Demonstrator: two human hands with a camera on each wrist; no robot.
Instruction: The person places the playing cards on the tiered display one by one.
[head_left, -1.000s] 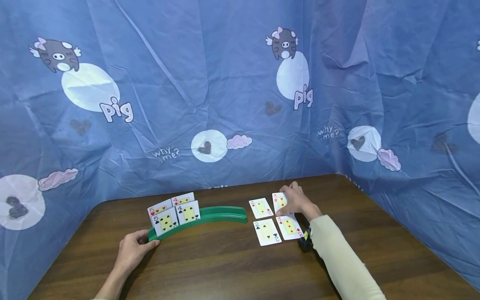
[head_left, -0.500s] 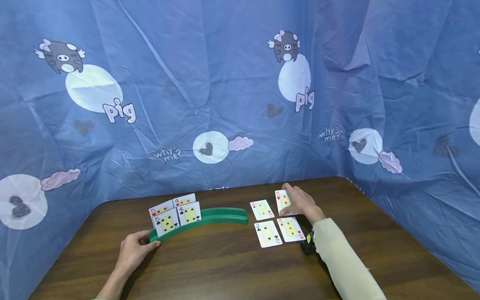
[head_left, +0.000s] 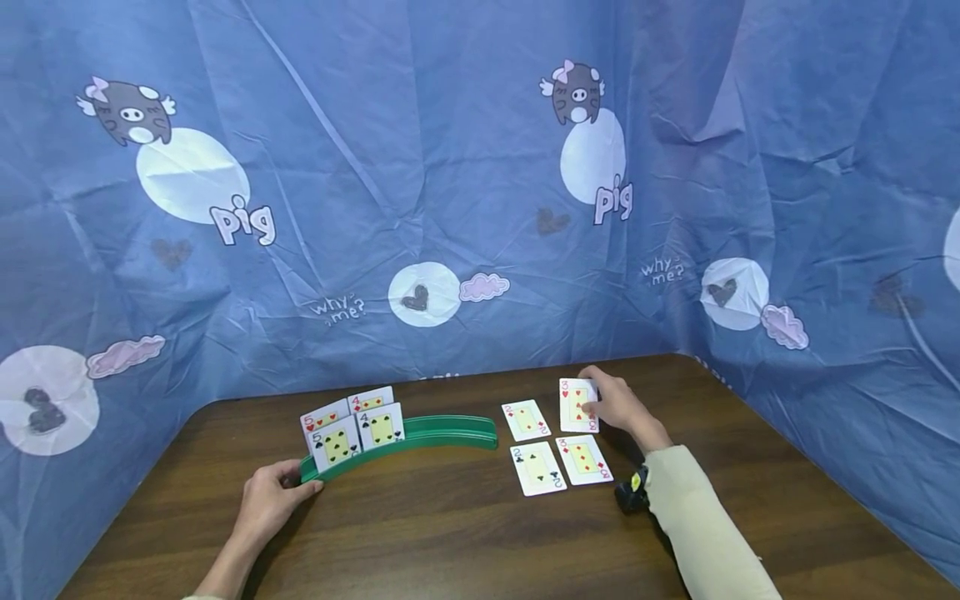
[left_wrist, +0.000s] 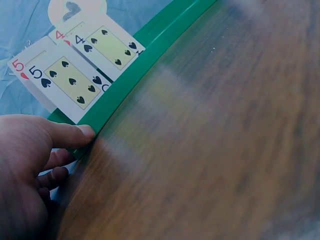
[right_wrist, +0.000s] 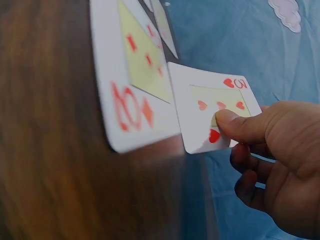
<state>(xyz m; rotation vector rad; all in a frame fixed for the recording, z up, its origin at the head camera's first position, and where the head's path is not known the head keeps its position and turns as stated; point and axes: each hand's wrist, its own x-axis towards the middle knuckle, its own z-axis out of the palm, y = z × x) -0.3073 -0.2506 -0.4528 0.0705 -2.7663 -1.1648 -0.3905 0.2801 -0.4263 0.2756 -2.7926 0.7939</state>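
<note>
My left hand [head_left: 268, 497] pinches the near left end of a curved green card holder [head_left: 450, 431], thumb in front and fingers behind. In that holder stand the five of spades [left_wrist: 71, 81] and four of spades [head_left: 382, 426], with the five of hearts [head_left: 324, 413] and a red four [head_left: 371, 397] in the row behind. With its thumb on the face, my right hand [head_left: 621, 405] holds the three of hearts [right_wrist: 207, 95] by its right side, tilted up. Below it lies the three of diamonds [head_left: 585, 459]. The two of diamonds [head_left: 526, 420] and two of clubs [head_left: 537, 468] lie to the left.
A brown wooden table [head_left: 450, 533] bears everything. Blue printed cloth [head_left: 480, 192] hangs behind the table and along its right side. A black device with a yellow spot [head_left: 633, 492] sits at my right wrist.
My right hand has picked up the three of hearts from the table and turned its face toward the head camera, shifting slightly right. The left hand keeps its hold on the card holder.
</note>
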